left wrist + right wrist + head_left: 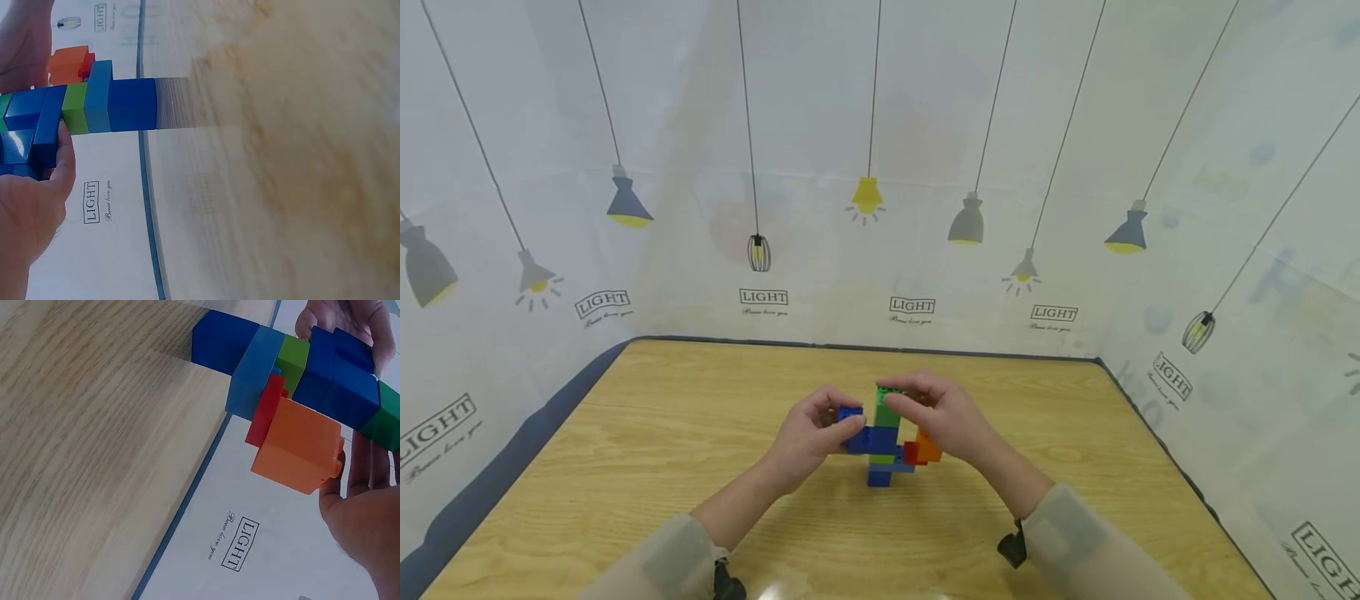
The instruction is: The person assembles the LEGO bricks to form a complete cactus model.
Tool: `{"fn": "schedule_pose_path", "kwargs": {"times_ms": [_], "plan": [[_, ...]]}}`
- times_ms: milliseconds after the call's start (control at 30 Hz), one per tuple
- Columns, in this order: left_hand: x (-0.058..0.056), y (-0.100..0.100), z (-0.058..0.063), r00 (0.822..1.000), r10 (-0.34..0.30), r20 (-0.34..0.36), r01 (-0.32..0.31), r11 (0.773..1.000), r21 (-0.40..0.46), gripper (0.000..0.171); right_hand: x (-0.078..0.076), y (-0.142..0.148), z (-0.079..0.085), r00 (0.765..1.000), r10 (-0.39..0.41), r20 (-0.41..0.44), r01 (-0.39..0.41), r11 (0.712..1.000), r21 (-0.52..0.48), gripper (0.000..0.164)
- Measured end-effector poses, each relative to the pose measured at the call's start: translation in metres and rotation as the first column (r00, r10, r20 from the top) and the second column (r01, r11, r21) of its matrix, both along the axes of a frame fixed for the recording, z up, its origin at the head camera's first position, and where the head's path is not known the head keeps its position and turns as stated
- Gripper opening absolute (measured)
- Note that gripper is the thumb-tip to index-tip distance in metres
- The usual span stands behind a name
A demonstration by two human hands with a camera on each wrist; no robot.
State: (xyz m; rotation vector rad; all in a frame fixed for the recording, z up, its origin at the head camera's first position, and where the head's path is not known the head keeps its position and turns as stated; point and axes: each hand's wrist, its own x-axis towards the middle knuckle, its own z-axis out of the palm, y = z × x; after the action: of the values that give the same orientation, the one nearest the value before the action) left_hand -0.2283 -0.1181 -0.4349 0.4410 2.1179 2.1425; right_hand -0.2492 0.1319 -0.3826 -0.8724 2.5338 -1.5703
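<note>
A tower of toy building bricks stands upright on the wooden table (700,500). Its base is a dark blue brick (132,104), with a lighter blue brick (99,97) and a lime green brick (75,109) above. Dark blue bricks (347,394) jut out on the left, and my left hand (801,442) pinches these between thumb and fingers. At the top is a green brick (887,410); my right hand (951,421) holds it, index finger near its upper edge. A red brick (267,411) and an orange brick (299,445) project to the right, below the right hand.
Beyond the table's far edge, a pale cloth backdrop (820,108) printed with hanging lamps surrounds the table on three sides. Dark straps (1013,546) hang at the wrists by the light sleeves (1075,525).
</note>
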Motion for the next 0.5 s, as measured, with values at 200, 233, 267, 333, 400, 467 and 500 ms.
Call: {"fn": "schedule_pose_path", "kwargs": {"times_ms": [200, 233, 267, 333, 400, 467, 500], "plan": [[0.0003, 0.0003, 0.0011, 1.000, 0.003, -0.005, -0.003, 1.000, 0.016, 0.031, 0.0002, -0.0017, -0.0023, 0.999, 0.013, -0.032, -0.014, 1.000, -0.023, 0.028], [0.0003, 0.0004, 0.0011, 1.000, 0.003, -0.005, -0.003, 1.000, 0.016, 0.030, 0.0001, -0.0017, -0.0029, 0.999, 0.014, -0.032, -0.015, 1.000, -0.028, 0.028], [0.0004, 0.0006, 0.0011, 1.000, 0.004, -0.005, -0.004, 1.000, 0.015, 0.030, 0.0001, -0.0017, -0.0035, 0.999, 0.014, -0.029, -0.015, 0.999, -0.035, 0.028], [0.0005, 0.0009, 0.0010, 1.000, 0.004, -0.007, -0.004, 1.000, 0.010, 0.030, -0.0001, -0.0015, -0.0050, 1.000, 0.014, -0.018, -0.015, 0.999, -0.052, 0.028], [0.0006, 0.0013, 0.0008, 1.000, 0.003, -0.010, -0.003, 1.000, 0.009, 0.031, -0.0006, -0.0015, -0.0069, 1.000, 0.016, -0.002, -0.016, 0.997, -0.071, 0.028], [0.0005, 0.0015, 0.0004, 1.000, 0.002, -0.012, -0.002, 1.000, 0.009, 0.032, -0.0009, -0.0014, -0.0084, 1.000, 0.018, 0.013, -0.017, 0.996, -0.087, 0.028], [0.0004, 0.0016, 0.0003, 1.000, 0.003, -0.013, -0.002, 1.000, 0.009, 0.032, -0.0011, -0.0014, -0.0090, 1.000, 0.017, 0.020, -0.015, 0.996, -0.091, 0.028]]}}
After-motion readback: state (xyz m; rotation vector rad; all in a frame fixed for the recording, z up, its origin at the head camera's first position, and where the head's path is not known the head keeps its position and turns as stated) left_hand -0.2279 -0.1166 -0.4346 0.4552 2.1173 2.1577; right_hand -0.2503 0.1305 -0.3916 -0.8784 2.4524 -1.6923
